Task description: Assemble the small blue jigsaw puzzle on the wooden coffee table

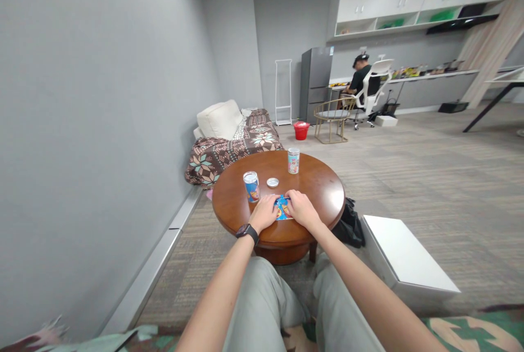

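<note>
A small flat blue picture (pixel 283 211) with orange figures lies on the round wooden table (pixel 317 177), near its front edge; whether it is one sheet or joined pieces is too small to tell. My left hand (pixel 265 212), with a dark watch on the wrist, has its fingers bent together on the picture's left side. On the opposite side, my right hand (pixel 302 209) curls its fingers and thumb over the right edge. Left of the hands stands a blue printed can (pixel 252 188). Behind them lies a round silvery lid (pixel 272 182). Farther back is a light-blue and pink can (pixel 293 161), upright.
A white box (pixel 409 251) and a black bag (pixel 351 224) are on the floor to the right. A sofa with a patterned cover (pixel 233 150) stands behind the table's left side. Farther off are a red bucket (pixel 301 131), a gold-framed chair (pixel 332 120) and a seated person (pixel 359 80).
</note>
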Available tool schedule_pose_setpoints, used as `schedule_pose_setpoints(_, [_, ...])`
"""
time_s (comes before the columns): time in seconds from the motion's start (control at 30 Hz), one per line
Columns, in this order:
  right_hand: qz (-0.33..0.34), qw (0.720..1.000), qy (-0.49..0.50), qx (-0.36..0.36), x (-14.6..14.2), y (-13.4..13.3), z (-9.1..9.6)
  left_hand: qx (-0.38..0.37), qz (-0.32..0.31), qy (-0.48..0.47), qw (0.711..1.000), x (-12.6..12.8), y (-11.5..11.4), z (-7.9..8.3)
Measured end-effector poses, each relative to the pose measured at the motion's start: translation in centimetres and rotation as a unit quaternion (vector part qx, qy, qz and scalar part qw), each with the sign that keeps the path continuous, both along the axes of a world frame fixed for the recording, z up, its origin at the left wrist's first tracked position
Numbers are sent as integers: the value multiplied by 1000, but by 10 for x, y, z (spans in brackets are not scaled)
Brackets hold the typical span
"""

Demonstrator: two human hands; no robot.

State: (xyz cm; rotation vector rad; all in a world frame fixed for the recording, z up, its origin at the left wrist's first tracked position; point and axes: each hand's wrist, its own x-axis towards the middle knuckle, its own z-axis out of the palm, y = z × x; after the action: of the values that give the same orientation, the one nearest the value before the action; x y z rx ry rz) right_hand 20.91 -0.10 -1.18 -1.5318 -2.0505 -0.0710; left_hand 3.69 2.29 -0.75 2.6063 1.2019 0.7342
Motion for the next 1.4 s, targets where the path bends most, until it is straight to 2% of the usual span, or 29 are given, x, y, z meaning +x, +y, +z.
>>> schedule_pose_setpoints(0.2, [11, 1000, 25, 4, 1, 3, -5, -4, 8, -9, 1000, 1, -1, -2])
schedule_pose_setpoints(0.47, [18, 999, 32, -34, 3, 7, -7, -7, 2, -14, 1000, 1, -2, 0])
schedule_pose_setpoints(0.67, [49, 986, 150, -57, 8, 11, -8, -7, 1, -18, 1000, 1, 0, -3])
schedule_pose_setpoints(0.77, [38, 971, 226, -69, 11, 13, -8, -9, 0, -25, 1000, 1, 0, -3])
schedule_pose_setpoints(0.87, [16, 963, 258, -77, 13, 14, -9, -10, -1, -28, 1000, 1, 0, -4])
schedule_pose_setpoints(1.0, [-15, 963, 259, -76, 13, 14, -9, 0, -9, -31, 999, 1, 0, -4])
schedule_pose_setpoints(1.17, [3, 971, 233, -54, 12, 15, -9, 2, 5, -13, 1000, 1, -2, -2])
schedule_pose_setpoints(1.27, [-13, 976, 214, -26, 14, 17, -10, 13, 9, 0, 1000, 1, -4, -1])
schedule_pose_setpoints(1.4, [-23, 971, 233, -49, 15, 18, -9, 32, 13, 13, 999, 2, -6, 0])
